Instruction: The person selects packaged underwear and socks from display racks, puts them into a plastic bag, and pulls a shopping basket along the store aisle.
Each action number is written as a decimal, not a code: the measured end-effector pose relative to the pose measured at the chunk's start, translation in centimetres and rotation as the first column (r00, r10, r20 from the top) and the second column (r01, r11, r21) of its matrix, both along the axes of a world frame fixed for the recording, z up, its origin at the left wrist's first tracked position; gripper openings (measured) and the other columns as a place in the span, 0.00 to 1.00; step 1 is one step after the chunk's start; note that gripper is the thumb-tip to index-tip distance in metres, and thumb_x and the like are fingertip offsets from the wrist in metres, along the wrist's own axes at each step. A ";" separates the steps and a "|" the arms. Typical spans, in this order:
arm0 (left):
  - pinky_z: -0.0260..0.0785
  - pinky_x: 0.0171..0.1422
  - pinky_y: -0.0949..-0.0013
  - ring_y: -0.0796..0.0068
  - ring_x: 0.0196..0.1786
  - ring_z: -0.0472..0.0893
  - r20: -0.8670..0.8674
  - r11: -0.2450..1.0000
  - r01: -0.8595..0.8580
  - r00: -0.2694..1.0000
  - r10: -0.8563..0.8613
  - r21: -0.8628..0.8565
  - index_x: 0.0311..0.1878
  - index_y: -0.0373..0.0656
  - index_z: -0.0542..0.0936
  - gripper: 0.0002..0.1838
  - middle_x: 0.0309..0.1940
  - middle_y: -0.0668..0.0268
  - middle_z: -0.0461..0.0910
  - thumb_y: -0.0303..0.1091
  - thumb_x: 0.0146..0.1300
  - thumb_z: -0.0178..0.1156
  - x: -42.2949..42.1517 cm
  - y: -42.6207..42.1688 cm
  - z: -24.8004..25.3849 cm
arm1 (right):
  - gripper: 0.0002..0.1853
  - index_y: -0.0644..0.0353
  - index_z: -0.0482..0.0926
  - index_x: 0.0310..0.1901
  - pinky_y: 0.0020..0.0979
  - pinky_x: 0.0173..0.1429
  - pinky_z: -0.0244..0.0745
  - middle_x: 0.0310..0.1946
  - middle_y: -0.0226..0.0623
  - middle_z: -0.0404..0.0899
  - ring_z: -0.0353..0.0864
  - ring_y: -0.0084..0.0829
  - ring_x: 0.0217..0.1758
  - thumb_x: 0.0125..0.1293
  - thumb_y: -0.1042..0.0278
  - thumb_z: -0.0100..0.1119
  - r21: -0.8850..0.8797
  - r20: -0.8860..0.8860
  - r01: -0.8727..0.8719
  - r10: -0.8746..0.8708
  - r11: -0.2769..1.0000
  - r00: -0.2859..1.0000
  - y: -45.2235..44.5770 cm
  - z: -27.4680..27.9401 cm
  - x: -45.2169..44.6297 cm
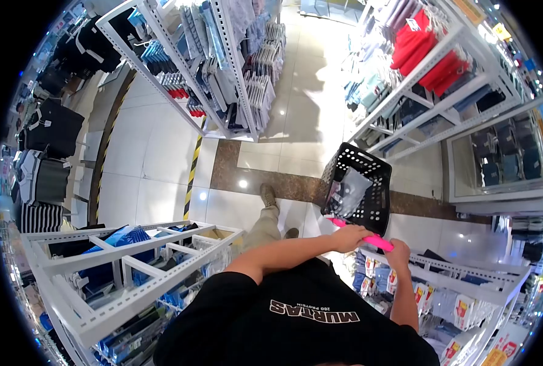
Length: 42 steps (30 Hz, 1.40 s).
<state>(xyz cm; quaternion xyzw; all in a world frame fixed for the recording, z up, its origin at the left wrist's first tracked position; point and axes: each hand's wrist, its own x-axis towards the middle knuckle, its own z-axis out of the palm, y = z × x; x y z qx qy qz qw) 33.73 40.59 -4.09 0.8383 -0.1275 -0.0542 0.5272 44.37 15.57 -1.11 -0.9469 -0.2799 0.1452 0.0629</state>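
A black perforated shopping basket (378, 177) with a bright pink handle (376, 241) stands tilted in front of me, right of centre. My left hand (352, 238) is closed around the middle of the handle. My right hand (398, 254) grips the handle's right end, its fingers partly hidden. Inside the basket lies a clear plastic-wrapped package (352, 190), with a smaller item beside it that I cannot make out.
White clothes racks stand at front left (242, 79), front right (405, 125), near left (131, 299) and near right (466, 277). Red garments (415, 46) hang at front right. Yellow-black tape (192, 177) marks the tiled floor (143, 140). My shoe (267, 195) is on a brown strip.
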 end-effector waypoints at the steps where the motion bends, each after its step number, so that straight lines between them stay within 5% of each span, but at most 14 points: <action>1: 0.70 0.60 0.49 0.47 0.56 0.78 -0.029 0.999 0.046 0.998 -0.047 -0.012 0.64 0.41 0.74 0.22 0.50 0.52 0.78 0.34 0.68 0.59 0.5 0.7 0.6 | 0.09 0.56 0.82 0.30 0.52 0.45 0.75 0.32 0.46 0.83 0.82 0.53 0.40 0.52 0.62 0.70 0.003 -0.003 -0.009 0.009 1.000 1.000 0.0 -0.1 0.5; 6: 0.71 0.62 0.49 0.48 0.58 0.78 -0.095 0.967 0.250 0.965 -0.245 0.040 0.66 0.46 0.74 0.27 0.54 0.51 0.78 0.44 0.65 0.61 2.3 3.9 -1.8 | 0.17 0.55 0.85 0.41 0.50 0.49 0.77 0.36 0.46 0.84 0.83 0.54 0.44 0.49 0.61 0.76 -0.075 -0.094 -0.031 0.024 0.997 0.995 0.3 0.3 1.4; 10: 0.73 0.56 0.50 0.49 0.52 0.82 -0.195 0.963 0.265 0.943 -0.269 -0.044 0.54 0.45 0.80 0.19 0.47 0.52 0.83 0.46 0.65 0.62 2.8 12.5 -3.2 | 0.27 0.57 0.85 0.46 0.43 0.54 0.79 0.43 0.45 0.86 0.85 0.48 0.49 0.42 0.57 0.81 -0.160 -0.419 0.015 -0.082 0.987 0.904 4.0 4.8 2.8; 16: 0.77 0.51 0.56 0.53 0.45 0.85 -0.364 0.940 -0.335 0.869 0.334 0.062 0.45 0.42 0.84 0.14 0.40 0.55 0.86 0.43 0.66 0.62 1.7 28.6 -5.5 | 0.34 0.61 0.81 0.55 0.36 0.59 0.78 0.49 0.45 0.85 0.84 0.38 0.54 0.46 0.58 0.83 -0.089 -0.578 0.077 -0.114 0.993 0.808 13.0 6.2 6.5; 18: 0.77 0.49 0.56 0.54 0.43 0.85 -0.337 0.852 -0.510 0.787 0.517 0.116 0.43 0.40 0.84 0.14 0.39 0.53 0.86 0.42 0.64 0.63 0.8 32.7 -6.7 | 0.22 0.65 0.79 0.54 0.30 0.52 0.77 0.40 0.38 0.83 0.81 0.28 0.42 0.61 0.66 0.72 0.229 -0.612 0.416 -0.202 0.880 0.765 19.4 5.7 6.5; 22: 0.76 0.48 0.53 0.52 0.42 0.85 -0.391 0.785 -0.588 0.687 0.612 0.194 0.36 0.42 0.85 0.15 0.36 0.54 0.86 0.45 0.62 0.65 -1.8 39.5 -7.1 | 0.18 0.64 0.79 0.51 0.27 0.43 0.77 0.34 0.36 0.83 0.80 0.23 0.36 0.62 0.69 0.70 0.409 -0.560 0.394 -0.115 0.823 0.821 25.5 -0.6 7.9; 23: 0.76 0.48 0.53 0.52 0.42 0.85 -0.424 0.792 -0.574 0.677 0.602 0.208 0.34 0.41 0.85 0.15 0.35 0.53 0.86 0.46 0.62 0.65 -2.8 40.8 -7.4 | 0.15 0.66 0.81 0.46 0.26 0.41 0.76 0.31 0.34 0.83 0.79 0.21 0.35 0.61 0.68 0.70 0.469 -0.545 0.332 -0.027 0.819 0.838 23.7 -7.3 8.7; 26: 0.76 0.47 0.52 0.50 0.42 0.85 -0.498 0.799 -0.540 0.634 0.592 0.264 0.32 0.40 0.86 0.18 0.35 0.52 0.86 0.48 0.61 0.66 -7.1 44.2 -10.4 | 0.09 0.63 0.81 0.38 0.26 0.32 0.75 0.24 0.32 0.81 0.81 0.25 0.27 0.63 0.68 0.68 0.237 -0.702 0.188 0.034 0.953 0.711 26.3 -9.6 7.8; 28: 0.76 0.51 0.50 0.46 0.45 0.84 -0.523 0.756 -0.488 0.545 0.655 0.437 0.34 0.38 0.86 0.22 0.39 0.48 0.86 0.52 0.63 0.63 -11.3 45.6 -13.9 | 0.07 0.59 0.85 0.36 0.28 0.26 0.73 0.23 0.30 0.80 0.80 0.25 0.24 0.66 0.65 0.67 0.185 -0.748 0.069 0.095 0.980 0.656 21.5 -19.5 7.9; 29: 0.75 0.53 0.48 0.45 0.47 0.84 -0.563 0.729 -0.455 0.465 0.684 0.511 0.37 0.37 0.87 0.24 0.40 0.46 0.85 0.53 0.65 0.60 -14.4 46.3 -18.0 | 0.10 0.63 0.86 0.36 0.36 0.32 0.80 0.25 0.32 0.82 0.82 0.30 0.26 0.62 0.64 0.71 -0.161 -0.820 0.316 -0.305 0.935 0.485 24.1 -14.7 7.4; 33: 0.73 0.59 0.47 0.42 0.52 0.82 -0.637 0.568 -0.545 0.078 0.767 0.617 0.42 0.36 0.86 0.26 0.44 0.43 0.84 0.54 0.69 0.56 -22.5 45.9 -23.3 | 0.07 0.59 0.84 0.34 0.26 0.23 0.70 0.26 0.32 0.81 0.80 0.26 0.24 0.64 0.65 0.68 -0.333 -0.719 0.489 -0.552 0.806 0.422 27.1 -12.4 9.0; 37: 0.73 0.60 0.48 0.43 0.52 0.83 -0.681 0.562 -0.627 0.068 0.729 0.539 0.42 0.36 0.86 0.23 0.44 0.43 0.85 0.51 0.67 0.58 -21.2 45.6 -18.3 | 0.07 0.57 0.83 0.30 0.28 0.21 0.70 0.20 0.29 0.79 0.78 0.26 0.18 0.63 0.65 0.67 -0.216 -0.776 0.470 -0.443 0.856 0.449 30.9 -15.4 14.2; 40: 0.78 0.46 0.54 0.56 0.32 0.86 -0.558 0.471 -0.624 0.066 0.827 0.624 0.33 0.36 0.87 0.20 0.25 0.54 0.85 0.47 0.63 0.63 -18.0 46.1 -18.0 | 0.07 0.57 0.84 0.29 0.27 0.21 0.71 0.21 0.30 0.80 0.78 0.27 0.18 0.62 0.65 0.67 -0.081 -0.980 0.503 -0.160 0.861 0.116 33.4 -23.9 21.5; 42: 0.77 0.51 0.52 0.57 0.35 0.87 -0.521 0.467 -0.598 0.095 0.848 0.652 0.29 0.38 0.87 0.22 0.23 0.54 0.85 0.51 0.61 0.62 -14.7 47.0 -19.9 | 0.09 0.56 0.86 0.37 0.29 0.23 0.73 0.22 0.29 0.82 0.79 0.28 0.19 0.64 0.59 0.67 0.096 -0.891 0.354 -0.078 0.930 0.448 37.3 -24.8 25.2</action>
